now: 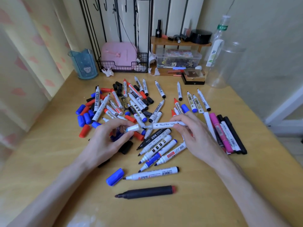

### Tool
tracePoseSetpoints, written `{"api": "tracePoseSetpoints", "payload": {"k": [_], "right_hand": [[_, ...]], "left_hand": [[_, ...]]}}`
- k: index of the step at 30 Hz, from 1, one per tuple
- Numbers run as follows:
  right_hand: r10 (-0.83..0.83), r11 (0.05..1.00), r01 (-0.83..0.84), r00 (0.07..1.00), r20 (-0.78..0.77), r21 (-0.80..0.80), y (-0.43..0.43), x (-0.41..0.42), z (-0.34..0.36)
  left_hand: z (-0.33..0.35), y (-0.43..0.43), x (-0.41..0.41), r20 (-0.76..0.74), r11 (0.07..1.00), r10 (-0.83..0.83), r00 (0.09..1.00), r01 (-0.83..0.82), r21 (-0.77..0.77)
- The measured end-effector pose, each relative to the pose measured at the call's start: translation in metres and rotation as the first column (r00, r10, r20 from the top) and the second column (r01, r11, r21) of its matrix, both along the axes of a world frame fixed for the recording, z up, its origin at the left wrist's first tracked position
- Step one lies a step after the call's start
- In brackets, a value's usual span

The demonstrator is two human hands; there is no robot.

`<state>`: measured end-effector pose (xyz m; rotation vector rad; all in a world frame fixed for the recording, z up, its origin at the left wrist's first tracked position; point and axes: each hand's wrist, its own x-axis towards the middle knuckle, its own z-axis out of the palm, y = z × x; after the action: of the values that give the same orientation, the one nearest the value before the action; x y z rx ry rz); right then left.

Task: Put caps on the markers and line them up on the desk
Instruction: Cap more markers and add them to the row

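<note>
Pinching a white cap (pixel 133 128) with the left hand (pixel 111 138), thumb and curled fingers closing round it, open end facing right. Gripping a white marker (pixel 165 125) with the right hand (pixel 191 131), fingers curling over the rear of the barrel, tip pointing left. Holding both just above the desk (pixel 49 161), mid-frame, marker tip just beside the cap mouth; cannot tell whether touching or apart.

Noting a row of capped markers (pixel 227 135) lying side by side at the right of the desk, just beside the right hand: white, pink and black barrels. Noting a scattered pile (pixel 124 102) of uncapped markers and loose blue, red and black caps lying behind the hands. Noting several uncapped markers (pixel 157 149) fanning out under the hands, tips toward lower left.

Seeing, nearer the body, a loose blue cap (pixel 114 176) just beside an uncapped white-barrelled marker (pixel 152 174), and an uncapped black marker (pixel 146 192) lying alone. Recording a blue cup (pixel 83 64) and a wire basket (pixel 123 66) standing at the back edge.
</note>
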<state>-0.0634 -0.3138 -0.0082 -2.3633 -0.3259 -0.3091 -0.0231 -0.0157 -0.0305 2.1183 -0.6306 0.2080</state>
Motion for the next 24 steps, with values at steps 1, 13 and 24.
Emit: {"api": "tracePoseSetpoints", "payload": {"k": [1,13,24], "right_hand": [[0.0,1.0,0.0,1.0,0.001,0.001,0.0,0.0,0.0],[0.075,0.997,-0.076,0.997,-0.01,-0.019,0.014,-0.003,-0.006],[0.055,0.998,-0.056,0.989,0.14,-0.002,0.028,-0.011,-0.005]], "left_hand": [[0.0,0.0,0.0,0.0,1.0,-0.003,1.0,0.003,-0.001],[0.003,-0.005,-0.006,-0.003,0.998,-0.069,0.998,0.069,-0.002],[0.011,-0.01,-0.015,-0.024,0.996,0.006,1.0,-0.008,-0.088]]}}
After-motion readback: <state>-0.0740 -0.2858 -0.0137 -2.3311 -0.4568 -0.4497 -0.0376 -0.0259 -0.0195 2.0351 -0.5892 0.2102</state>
